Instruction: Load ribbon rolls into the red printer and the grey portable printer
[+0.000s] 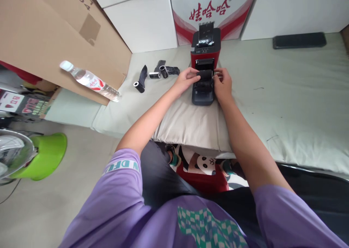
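Note:
A red and dark label printer [205, 55] stands on the cushioned surface with its front part folded open toward me. A black ribbon roll [205, 75] lies across the opening, between my two hands. On its left end the thumb and fingers of my left hand [188, 80] are pinched. From the other side my right hand [223, 82] grips the right end, its fingers bent around it. A strip of black film [206, 33] rises out of the printer's top. How the roll sits inside is partly hidden by my fingers.
Left of the printer lie several small rolls with loose black film [140, 82]. A clear water bottle [94, 82] leans by a large cardboard box [68, 33]. White boxes [141, 22] line the back. A flat black object [300, 40] rests at the far right.

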`<action>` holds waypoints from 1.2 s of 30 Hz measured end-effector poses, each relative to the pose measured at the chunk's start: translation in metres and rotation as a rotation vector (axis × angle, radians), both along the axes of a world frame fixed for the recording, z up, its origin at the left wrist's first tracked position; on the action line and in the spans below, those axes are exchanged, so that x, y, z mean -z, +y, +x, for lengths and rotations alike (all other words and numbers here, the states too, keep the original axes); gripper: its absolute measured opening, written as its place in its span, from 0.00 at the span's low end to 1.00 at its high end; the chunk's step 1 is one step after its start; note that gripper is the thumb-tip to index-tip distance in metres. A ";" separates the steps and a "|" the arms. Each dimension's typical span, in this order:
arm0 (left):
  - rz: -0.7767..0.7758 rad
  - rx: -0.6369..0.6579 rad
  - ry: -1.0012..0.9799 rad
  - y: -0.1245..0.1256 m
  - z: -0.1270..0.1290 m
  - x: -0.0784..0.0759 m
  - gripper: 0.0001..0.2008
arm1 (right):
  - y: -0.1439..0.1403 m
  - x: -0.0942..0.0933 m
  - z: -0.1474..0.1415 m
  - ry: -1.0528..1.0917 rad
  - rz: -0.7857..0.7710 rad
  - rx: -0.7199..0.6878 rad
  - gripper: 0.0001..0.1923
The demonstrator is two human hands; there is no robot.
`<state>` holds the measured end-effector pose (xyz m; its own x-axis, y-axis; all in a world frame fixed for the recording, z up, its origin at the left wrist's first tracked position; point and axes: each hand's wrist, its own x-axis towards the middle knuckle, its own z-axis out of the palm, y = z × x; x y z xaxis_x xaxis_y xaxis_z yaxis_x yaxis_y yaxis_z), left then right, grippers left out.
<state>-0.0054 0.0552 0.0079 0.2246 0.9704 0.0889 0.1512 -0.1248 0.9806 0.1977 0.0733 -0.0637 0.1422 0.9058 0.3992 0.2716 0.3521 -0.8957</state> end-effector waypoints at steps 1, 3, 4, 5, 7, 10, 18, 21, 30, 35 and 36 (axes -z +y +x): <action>-0.021 -0.010 -0.050 0.000 0.000 -0.001 0.13 | 0.001 0.001 0.000 -0.009 0.002 0.006 0.17; -0.064 -0.041 -0.137 -0.001 0.001 -0.004 0.14 | 0.003 0.002 0.000 -0.017 0.001 0.010 0.17; -0.082 -0.055 -0.170 -0.001 0.001 -0.006 0.15 | 0.003 0.003 0.000 -0.018 -0.002 0.008 0.16; -0.092 -0.066 -0.191 -0.002 0.002 -0.008 0.16 | 0.004 0.003 0.000 -0.017 -0.003 0.006 0.16; -0.080 -0.078 -0.187 -0.003 0.001 -0.009 0.18 | 0.004 0.004 -0.001 -0.017 -0.003 0.010 0.16; -0.021 -0.074 -0.107 -0.003 0.000 -0.007 0.20 | 0.002 0.003 -0.002 -0.013 -0.006 0.026 0.17; 0.096 -0.026 0.109 -0.001 -0.005 0.000 0.21 | -0.002 -0.002 -0.005 0.022 -0.008 0.041 0.20; 0.130 0.017 0.166 -0.002 -0.003 -0.002 0.20 | -0.001 -0.001 -0.005 0.023 -0.008 0.045 0.19; 0.313 0.020 0.445 -0.020 0.004 -0.014 0.15 | 0.002 0.001 -0.004 0.014 -0.029 0.033 0.14; 0.357 -0.073 0.635 -0.024 0.006 -0.022 0.13 | 0.004 0.003 -0.005 0.016 -0.009 0.045 0.16; 0.357 -0.086 0.642 -0.024 0.007 -0.022 0.13 | 0.004 0.003 -0.005 0.014 -0.007 0.043 0.16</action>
